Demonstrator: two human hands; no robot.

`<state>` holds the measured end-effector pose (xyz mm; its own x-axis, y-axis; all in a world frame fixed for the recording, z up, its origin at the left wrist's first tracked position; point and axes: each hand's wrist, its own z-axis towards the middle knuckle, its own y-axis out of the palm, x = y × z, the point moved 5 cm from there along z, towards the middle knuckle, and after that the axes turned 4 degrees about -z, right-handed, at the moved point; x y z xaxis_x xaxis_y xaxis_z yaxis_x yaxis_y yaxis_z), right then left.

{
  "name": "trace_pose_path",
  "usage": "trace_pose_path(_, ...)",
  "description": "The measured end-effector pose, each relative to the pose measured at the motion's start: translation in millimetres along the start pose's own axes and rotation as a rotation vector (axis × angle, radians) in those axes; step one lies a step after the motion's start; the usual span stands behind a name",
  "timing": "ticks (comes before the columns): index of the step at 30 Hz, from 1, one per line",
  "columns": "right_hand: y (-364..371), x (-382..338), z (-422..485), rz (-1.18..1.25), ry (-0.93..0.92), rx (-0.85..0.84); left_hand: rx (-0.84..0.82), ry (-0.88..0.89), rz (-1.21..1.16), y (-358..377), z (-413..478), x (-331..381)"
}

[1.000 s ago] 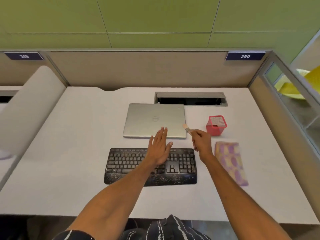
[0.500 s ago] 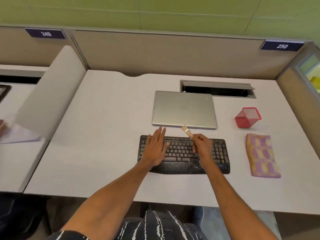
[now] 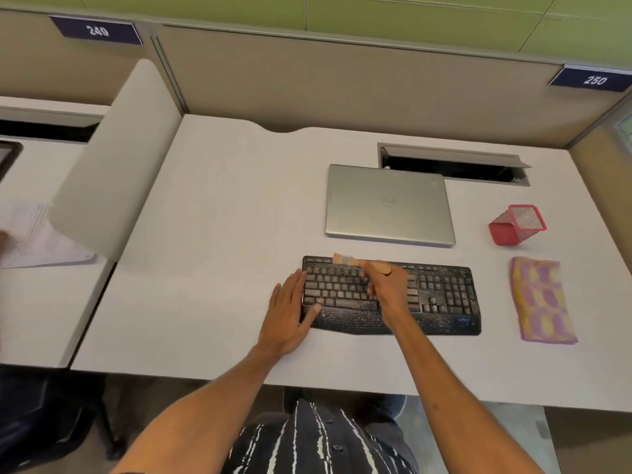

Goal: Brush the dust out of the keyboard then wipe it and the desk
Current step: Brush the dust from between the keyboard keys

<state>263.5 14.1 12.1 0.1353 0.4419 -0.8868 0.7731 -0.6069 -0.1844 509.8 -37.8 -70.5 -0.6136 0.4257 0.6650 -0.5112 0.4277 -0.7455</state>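
Brush lowered — bristles at keyboard far edge.

Desk: keyboard, laptop, cloth, cup

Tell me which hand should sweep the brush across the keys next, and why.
Right. The right hand grips the brush, its bristles at the keyboard's far edge. The left hand lies flat at the keyboard's left end, holding nothing, likely best for steadying it.

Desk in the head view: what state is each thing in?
Keyboard, speckled with dust.
Brush, gripped by right hand, bristles at keyboard's far edge.
Left hand, flat, resting on keyboard's left end.
Laptop, closed.
Cloth, folded, untouched.
Red mesh cup, looks empty.
Cable hatch, open.
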Motion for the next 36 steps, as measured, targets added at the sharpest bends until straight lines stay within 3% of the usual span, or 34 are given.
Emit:
trace_pose_path(5,17,1,-4,-0.032,-0.020,-0.010,-0.023,0.088,0.013,-10,-16,0)
trace_pose_path(12,23,-7,-4,-0.115,-0.069,-0.027,-0.042,0.083,0.171,-11,-23,-5)
trace_pose_path(32,92,-39,35,-0.753,-0.350,-0.165,0.035,0.034,0.159,-10,-20,-6)
trace_pose_path(36,94,-54,38,-0.893,-0.427,-0.043,0.032,0.040,0.171,-11,-19,-5)
